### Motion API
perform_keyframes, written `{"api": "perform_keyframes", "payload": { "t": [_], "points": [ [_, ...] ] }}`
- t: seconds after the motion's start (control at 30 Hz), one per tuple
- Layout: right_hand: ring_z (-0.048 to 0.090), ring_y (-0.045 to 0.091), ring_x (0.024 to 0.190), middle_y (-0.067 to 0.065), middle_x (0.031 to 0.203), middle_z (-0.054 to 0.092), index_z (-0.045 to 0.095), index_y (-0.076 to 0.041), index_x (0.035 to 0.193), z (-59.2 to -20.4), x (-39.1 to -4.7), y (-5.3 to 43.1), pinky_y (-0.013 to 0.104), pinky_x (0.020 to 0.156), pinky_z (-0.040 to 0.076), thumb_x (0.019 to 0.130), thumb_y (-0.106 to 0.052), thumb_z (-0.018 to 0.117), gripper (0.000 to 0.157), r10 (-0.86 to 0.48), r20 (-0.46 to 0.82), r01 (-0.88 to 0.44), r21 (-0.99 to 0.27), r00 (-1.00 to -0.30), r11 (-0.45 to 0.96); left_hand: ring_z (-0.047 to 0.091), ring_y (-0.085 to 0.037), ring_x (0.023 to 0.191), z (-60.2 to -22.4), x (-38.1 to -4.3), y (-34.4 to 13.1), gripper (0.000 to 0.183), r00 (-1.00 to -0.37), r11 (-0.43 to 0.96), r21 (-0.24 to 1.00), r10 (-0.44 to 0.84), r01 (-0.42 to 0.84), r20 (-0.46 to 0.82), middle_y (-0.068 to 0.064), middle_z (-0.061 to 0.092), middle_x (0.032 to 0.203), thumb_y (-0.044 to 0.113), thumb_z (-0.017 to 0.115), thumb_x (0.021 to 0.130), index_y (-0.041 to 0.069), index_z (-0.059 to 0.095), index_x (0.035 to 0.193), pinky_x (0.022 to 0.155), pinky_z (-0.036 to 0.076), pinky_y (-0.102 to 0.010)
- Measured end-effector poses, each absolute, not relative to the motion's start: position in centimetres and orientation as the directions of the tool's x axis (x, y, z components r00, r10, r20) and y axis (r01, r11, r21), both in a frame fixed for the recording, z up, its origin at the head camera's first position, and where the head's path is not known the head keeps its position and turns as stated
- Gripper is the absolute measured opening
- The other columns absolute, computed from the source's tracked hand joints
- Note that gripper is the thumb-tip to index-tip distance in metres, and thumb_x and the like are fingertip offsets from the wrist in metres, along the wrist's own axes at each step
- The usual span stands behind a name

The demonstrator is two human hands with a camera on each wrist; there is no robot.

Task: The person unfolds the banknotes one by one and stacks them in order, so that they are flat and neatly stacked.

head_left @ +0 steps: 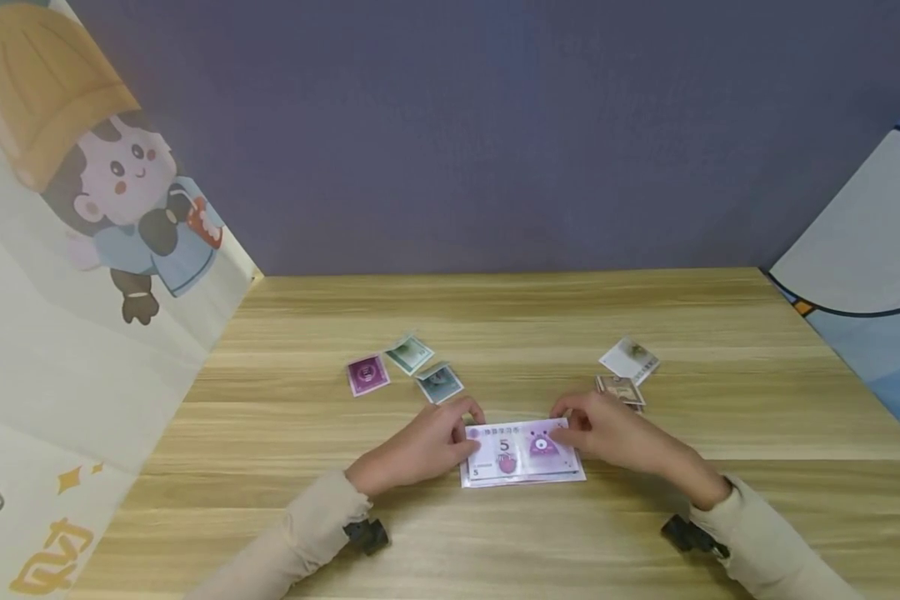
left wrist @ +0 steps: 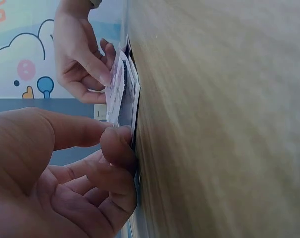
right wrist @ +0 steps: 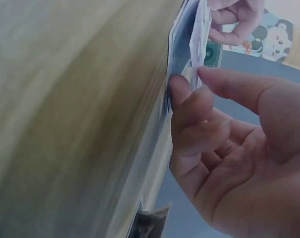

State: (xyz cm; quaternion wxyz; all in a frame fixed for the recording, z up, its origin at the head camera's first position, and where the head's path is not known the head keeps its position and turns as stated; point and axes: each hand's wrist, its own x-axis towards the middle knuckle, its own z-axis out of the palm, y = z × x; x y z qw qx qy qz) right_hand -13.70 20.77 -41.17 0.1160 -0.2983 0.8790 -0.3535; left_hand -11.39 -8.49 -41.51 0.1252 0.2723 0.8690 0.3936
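A purple-and-white play banknote [head_left: 523, 457] marked 5 lies over at least one more note, whose edge shows below it. My left hand [head_left: 429, 447] pinches its left end, thumb on the printed face and fingers behind the edge. At the opposite end, my right hand [head_left: 617, 432] pinches it the same way. Seen edge-on in the left wrist view, the top banknote [left wrist: 115, 99] stands slightly apart from the notes under it. The right wrist view shows a similar gap between the top banknote [right wrist: 199, 39] and the lower layers, close above the wood.
Beyond my left hand lie small folded notes: a purple one [head_left: 367, 375], a green one [head_left: 410, 354] and a blue-green one [head_left: 440, 383]. Past my right hand are a pale note [head_left: 630, 359] and a brown note [head_left: 619, 389]. A dark panel [head_left: 495, 150] rises behind the wooden table [head_left: 495, 317].
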Motion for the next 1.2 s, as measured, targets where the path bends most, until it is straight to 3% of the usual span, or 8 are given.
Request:
{"api": "perform_keyframes", "payload": {
  "t": [0.3, 1.2],
  "points": [
    [0.046, 0.002, 0.049, -0.012, 0.063, 0.056, 0.067, -0.007, 0.108, -40.7, -13.1, 20.7, 0.022, 0.043, 0.041, 0.092, -0.018, 0.072, 0.02, -0.593, 0.014, -0.476, -0.611, -0.805, 0.633, 0.05, -0.005, 0.051, -41.4, -11.4, -8.6, 0.027, -0.815, 0.539, 0.749, 0.579, 0.384, 0.0, 0.003, 0.057, 0.067, 0.003, 0.065, 0.092, 0.006, 0.056, 0.118, 0.045, 0.045, -0.022],
    [0.05, 0.003, 0.053, -0.01, 0.067, 0.058, 0.066, -0.003, 0.111, -39.6, -13.1, 20.7, 0.024, 0.046, 0.045, 0.092, -0.013, 0.07, 0.022, -0.583, 0.023, -0.469, -0.62, -0.812, 0.628, 0.053, -0.007, 0.059, -40.0, -11.3, -9.0, 0.029, -0.833, 0.561, 0.727, 0.552, 0.396, 0.028, 0.005, 0.059, 0.074, 0.008, 0.067, 0.094, 0.008, 0.059, 0.122, 0.053, 0.048, -0.023]
  ]
}}
